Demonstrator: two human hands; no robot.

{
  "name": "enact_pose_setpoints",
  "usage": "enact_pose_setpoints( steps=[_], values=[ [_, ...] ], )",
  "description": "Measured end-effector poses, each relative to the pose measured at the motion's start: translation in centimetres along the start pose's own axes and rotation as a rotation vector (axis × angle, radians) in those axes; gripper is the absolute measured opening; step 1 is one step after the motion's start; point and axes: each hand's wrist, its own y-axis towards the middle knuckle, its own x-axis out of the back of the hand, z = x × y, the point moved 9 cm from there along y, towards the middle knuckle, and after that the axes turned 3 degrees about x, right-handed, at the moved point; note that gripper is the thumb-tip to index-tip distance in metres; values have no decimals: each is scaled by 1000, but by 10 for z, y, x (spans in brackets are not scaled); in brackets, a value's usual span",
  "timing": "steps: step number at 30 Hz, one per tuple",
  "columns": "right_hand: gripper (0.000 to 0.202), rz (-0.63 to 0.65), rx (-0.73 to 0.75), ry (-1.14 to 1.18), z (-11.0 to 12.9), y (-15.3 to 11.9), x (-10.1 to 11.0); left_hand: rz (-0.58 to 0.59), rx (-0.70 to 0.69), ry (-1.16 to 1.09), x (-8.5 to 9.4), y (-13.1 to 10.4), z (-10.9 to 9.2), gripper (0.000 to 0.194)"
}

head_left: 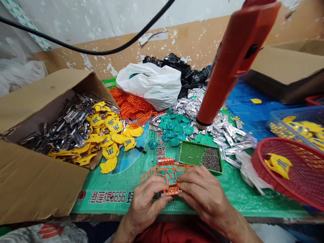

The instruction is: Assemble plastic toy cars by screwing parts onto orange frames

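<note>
Both hands (148,199) on orange frame (165,172), "澄莲牌" (100,197)

Top end of the orange tool (222,67) is getting cut off by the upper edge. Both wrists are running out the bottom. The white bag (152,84) is hiding part of the orange frames pile (134,106), and the fingers are covering bits of the orange frame (168,172).

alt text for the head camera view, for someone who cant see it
Two bare hands, left and right, hold an orange plastic frame over a green-covered table, amid yellow, teal and silvery parts. A green tray of screws and a hanging red power screwdriver are nearby.
</note>
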Motion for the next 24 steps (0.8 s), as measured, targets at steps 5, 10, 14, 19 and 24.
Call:
enact_pose_setpoints(
  steps=[5, 10, 14, 19, 24],
  values=[
    [6, -35, -22, -20, 2, 2, 2, 11, 2, -8, 0, -2, 1, 9],
    [11, -26, -42, 4, 2, 1, 1, 17, -1, -5, 0, -2, 1, 7],
    [13, 7, -59, 25, -1, -2, -2, 48, -4, 14, -2, 1, -3, 9],
    [15, -46, 7, -29, -3, -10, 3, -8, 12, 9, -4, 0, -7, 24],
    [16, -91, 70, -35, -5, -19, 7, -54, -9, 12, -5, -6, -10, 26]
  ],
)
